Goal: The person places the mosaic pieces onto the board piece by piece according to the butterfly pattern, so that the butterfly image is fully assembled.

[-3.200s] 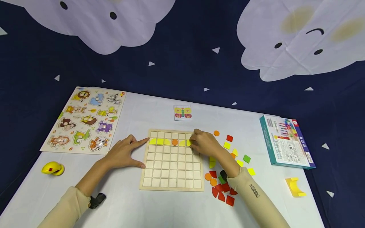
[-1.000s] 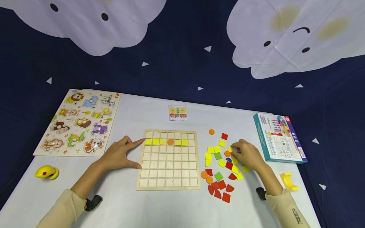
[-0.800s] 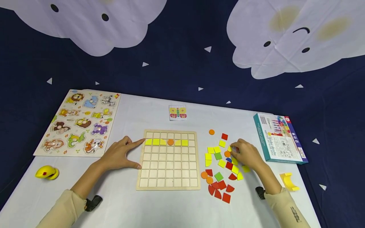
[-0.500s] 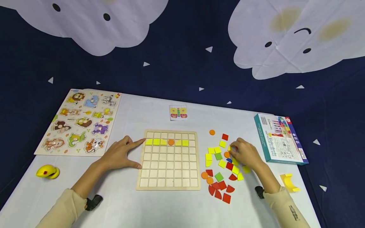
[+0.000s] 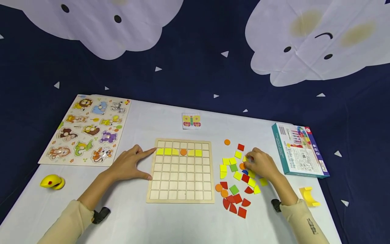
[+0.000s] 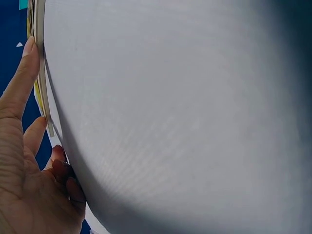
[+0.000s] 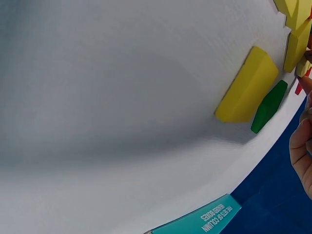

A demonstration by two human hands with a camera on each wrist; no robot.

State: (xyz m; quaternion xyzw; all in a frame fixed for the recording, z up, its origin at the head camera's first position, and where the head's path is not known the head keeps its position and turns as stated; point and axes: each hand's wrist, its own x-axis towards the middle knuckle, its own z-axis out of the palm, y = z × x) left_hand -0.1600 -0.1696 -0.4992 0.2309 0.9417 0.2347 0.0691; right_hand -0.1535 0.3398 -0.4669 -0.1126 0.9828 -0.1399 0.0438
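A wooden grid board (image 5: 182, 202) lies mid-table, its second row holding several yellow pieces (image 5: 168, 151) and one orange disc (image 5: 183, 152). My left hand (image 5: 129, 165) stretches index finger and thumb against the board's left edge; in the left wrist view the left hand (image 6: 29, 161) shows its other fingers bent. To the right of the board, my right hand (image 5: 262, 164) pinches a small yellow tile (image 5: 245, 158) among the loose pieces. Beside its fingertips lie an orange disc (image 5: 242, 166) and a blue piece (image 5: 245, 172). The right hand (image 7: 303, 141) is cut off in the right wrist view.
Loose red pieces (image 5: 242, 212) and green tiles (image 5: 234, 189) lie right of the board. A butterfly pattern card (image 5: 191, 121) is behind it. An animal puzzle (image 5: 88, 130) and yellow toy (image 5: 52, 182) stand left; a teal box (image 5: 300, 150) and yellow arch (image 5: 309, 197) stand right.
My right hand has left the board's upper right, where a yellow piece now sits in the second row, and moved right to the loose pieces. The left hand stays at the board's edge.
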